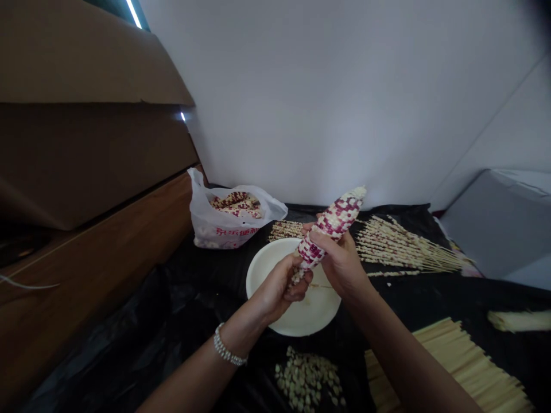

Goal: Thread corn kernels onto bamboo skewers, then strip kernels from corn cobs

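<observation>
Between my two hands is a corn cob with white and purple kernels, tilted so its pointed end goes up and to the right. My left hand grips the lower end, its fingers closed round it. Higher up, my right hand wraps the middle of the cob, with the thumb across its front. Both hands are above a white bowl, where a thin stick lies partly hidden behind them. Loose pale kernels are piled on the black sheet below the bowl.
A white plastic bag with more cobs stands at the back left. Sticks threaded with kernels fan out at the right. Bare sticks lie front right, near a pale stripped cob. A cardboard box rises at left.
</observation>
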`<state>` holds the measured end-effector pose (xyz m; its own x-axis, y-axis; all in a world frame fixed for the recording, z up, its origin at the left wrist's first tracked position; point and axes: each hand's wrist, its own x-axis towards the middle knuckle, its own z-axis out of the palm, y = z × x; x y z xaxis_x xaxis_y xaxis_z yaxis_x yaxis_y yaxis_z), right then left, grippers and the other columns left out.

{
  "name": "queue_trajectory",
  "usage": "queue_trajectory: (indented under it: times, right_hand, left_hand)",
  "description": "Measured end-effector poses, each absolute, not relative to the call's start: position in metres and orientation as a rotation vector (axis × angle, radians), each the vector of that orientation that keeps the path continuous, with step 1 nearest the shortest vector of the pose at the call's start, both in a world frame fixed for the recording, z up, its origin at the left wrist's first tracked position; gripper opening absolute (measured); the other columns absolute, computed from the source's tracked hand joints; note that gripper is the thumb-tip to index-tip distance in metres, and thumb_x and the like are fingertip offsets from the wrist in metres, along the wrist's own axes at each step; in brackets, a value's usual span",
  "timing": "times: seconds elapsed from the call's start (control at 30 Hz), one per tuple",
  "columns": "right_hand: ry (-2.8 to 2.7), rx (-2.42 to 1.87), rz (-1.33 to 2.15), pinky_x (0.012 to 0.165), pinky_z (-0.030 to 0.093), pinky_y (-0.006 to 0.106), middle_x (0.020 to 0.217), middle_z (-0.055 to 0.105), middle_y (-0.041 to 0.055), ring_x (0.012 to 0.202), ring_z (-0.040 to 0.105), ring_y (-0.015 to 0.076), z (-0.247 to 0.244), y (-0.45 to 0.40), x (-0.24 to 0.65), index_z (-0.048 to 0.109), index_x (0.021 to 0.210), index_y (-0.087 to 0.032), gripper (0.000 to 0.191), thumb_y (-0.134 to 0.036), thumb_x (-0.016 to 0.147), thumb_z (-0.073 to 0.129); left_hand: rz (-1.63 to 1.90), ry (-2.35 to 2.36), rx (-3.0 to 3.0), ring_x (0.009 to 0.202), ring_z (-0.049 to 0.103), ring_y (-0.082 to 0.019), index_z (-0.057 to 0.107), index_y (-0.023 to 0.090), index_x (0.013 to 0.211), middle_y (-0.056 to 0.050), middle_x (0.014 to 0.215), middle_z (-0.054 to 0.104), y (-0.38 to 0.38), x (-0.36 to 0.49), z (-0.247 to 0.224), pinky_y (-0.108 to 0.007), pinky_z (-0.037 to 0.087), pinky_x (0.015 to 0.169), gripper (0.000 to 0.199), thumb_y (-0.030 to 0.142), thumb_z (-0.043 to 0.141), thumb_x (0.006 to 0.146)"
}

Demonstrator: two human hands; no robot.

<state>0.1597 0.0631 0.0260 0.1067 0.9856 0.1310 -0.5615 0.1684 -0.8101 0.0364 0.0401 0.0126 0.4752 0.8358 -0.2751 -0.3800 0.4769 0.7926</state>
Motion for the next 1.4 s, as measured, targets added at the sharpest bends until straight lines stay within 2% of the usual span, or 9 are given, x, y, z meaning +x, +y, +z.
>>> queue_trajectory:
  times: [0.27,0.43,0.7,0.87,0.93,1.07,1.17,1.27,1.4]
  right_hand:
    - [-0.958,-0.781,1.218,0.083,0.051,0.036,0.096,0.072,0.0009,0.089,0.066,0.0204,0.023,0.056,0.156,0.06,0.102,-0.025,0.044,-0.027,0.064,0.082]
    - [-0.838,-0.751,1.266,0.079,0.05,0.035,0.091,0.071,0.0001,0.084,0.064,0.0186,0.026,0.061,0.16,0.062,0.095,-0.025,0.039,-0.028,0.062,0.082]
    - [-0.735,-0.705,1.338,0.075,0.049,0.032,0.082,0.07,-0.0009,0.078,0.063,0.0169,0.034,0.065,0.165,0.064,0.089,-0.023,0.033,-0.025,0.062,0.082]
    - [-0.701,-0.704,1.37,0.077,0.049,0.032,0.082,0.071,-0.0009,0.081,0.064,0.0172,0.033,0.066,0.168,0.063,0.09,-0.024,0.032,-0.022,0.062,0.08]
    - [-0.694,-0.703,1.385,0.077,0.05,0.032,0.083,0.071,-0.0004,0.082,0.064,0.0176,0.032,0.066,0.169,0.063,0.094,-0.024,0.035,-0.022,0.062,0.079]
    - [-0.668,-0.69,1.414,0.076,0.05,0.033,0.084,0.071,-0.0002,0.083,0.065,0.0189,0.032,0.066,0.17,0.063,0.096,-0.024,0.038,-0.02,0.061,0.078]
    - [-0.638,-0.671,1.398,0.076,0.05,0.033,0.083,0.071,-0.0009,0.083,0.065,0.0188,0.034,0.066,0.17,0.063,0.097,-0.025,0.039,-0.019,0.061,0.077]
    - [-0.662,-0.649,1.383,0.079,0.05,0.033,0.084,0.071,-0.0015,0.085,0.065,0.0183,0.033,0.066,0.169,0.063,0.099,-0.026,0.041,-0.02,0.061,0.078]
    - [-0.938,-0.691,1.338,0.09,0.048,0.035,0.095,0.071,-0.0012,0.091,0.064,0.0174,0.026,0.066,0.171,0.065,0.098,-0.027,0.032,-0.024,0.068,0.077]
  left_hand:
    - [0.862,0.745,0.809,0.035,0.021,-0.004,0.047,0.017,0.072,0.005,0.049,0.041,0.039,0.038,0.008,-0.022,0.01,0.04,0.005,0.022,0.045,0.071]
    - [0.847,0.676,0.777,0.035,0.023,-0.004,0.048,0.016,0.083,0.004,0.057,0.049,0.041,0.035,0.007,-0.021,0.012,0.04,0.025,0.013,0.045,0.059]
    - [0.794,0.673,0.812,0.036,0.024,-0.003,0.052,0.015,0.078,0.005,0.053,0.045,0.043,0.029,0.012,-0.021,0.013,0.04,0.009,0.019,0.05,0.071]
    - [0.795,0.72,0.794,0.035,0.021,-0.002,0.052,0.014,0.074,0.005,0.053,0.044,0.043,0.032,0.012,-0.021,0.013,0.039,0.018,0.03,0.046,0.081]
    - [0.84,0.729,0.796,0.035,0.023,-0.002,0.05,0.015,0.077,0.005,0.057,0.046,0.042,0.034,0.01,-0.02,0.012,0.038,0.006,0.021,0.049,0.075]
    - [0.875,0.7,0.78,0.037,0.025,-0.001,0.049,0.016,0.078,0.006,0.059,0.046,0.043,0.034,0.008,-0.017,0.011,0.037,0.02,0.007,0.05,0.061]
    - [0.773,0.622,0.643,0.038,0.026,0.0,0.053,0.014,0.08,0.003,0.064,0.049,0.044,0.032,0.009,-0.014,0.011,0.035,0.011,0.015,0.058,0.07]
    - [0.687,0.553,0.474,0.039,0.026,0.0,0.055,0.013,0.088,0.002,0.068,0.051,0.046,0.032,0.012,-0.011,0.013,0.033,0.024,0.036,0.058,0.085]
    - [0.837,0.543,0.422,0.038,0.025,0.002,0.054,0.014,0.087,0.004,0.065,0.048,0.051,0.03,0.013,-0.008,0.015,0.032,0.028,0.041,0.057,0.09]
